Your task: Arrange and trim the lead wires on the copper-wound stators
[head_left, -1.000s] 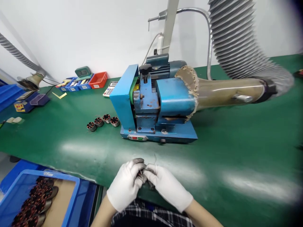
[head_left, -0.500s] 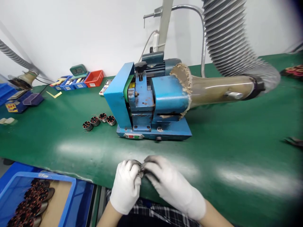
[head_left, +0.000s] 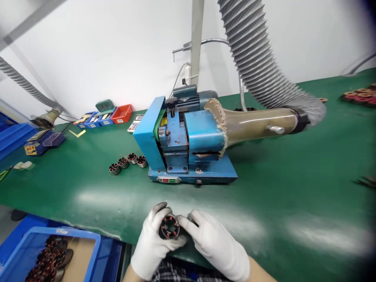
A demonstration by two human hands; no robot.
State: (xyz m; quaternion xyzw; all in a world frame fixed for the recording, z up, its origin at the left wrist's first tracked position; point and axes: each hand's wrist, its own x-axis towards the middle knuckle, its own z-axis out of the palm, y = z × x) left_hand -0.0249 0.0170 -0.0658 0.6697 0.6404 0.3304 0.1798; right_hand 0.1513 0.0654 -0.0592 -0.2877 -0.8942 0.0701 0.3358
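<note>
A round motor stator [head_left: 169,226] with copper windings is held at the front edge of the bench, its open face turned up toward me. My left hand [head_left: 154,237], in a white glove with darkened fingertips, wraps round its left side and underside. From the right, my right hand [head_left: 213,239], also gloved, has its curled fingers at the stator's rim. Beyond both hands stands a blue belt-driven machine [head_left: 176,143] with red and green buttons. Several more stators [head_left: 128,161] sit in a row on the bench to the left of it.
A blue bin [head_left: 95,248] with several stators is at the lower left. A grey ribbed hose [head_left: 249,51] joins the machine's brown duct [head_left: 252,123]. Small bins [head_left: 122,113] and a calculator [head_left: 135,123] line the back of the green bench [head_left: 273,184]. Coloured rings [head_left: 361,95] lie far right.
The stator has been turned so its open face now shows between my hands; before, my fingers mostly covered it. My left hand has opened wider around it. The whole view has shifted slightly.
</note>
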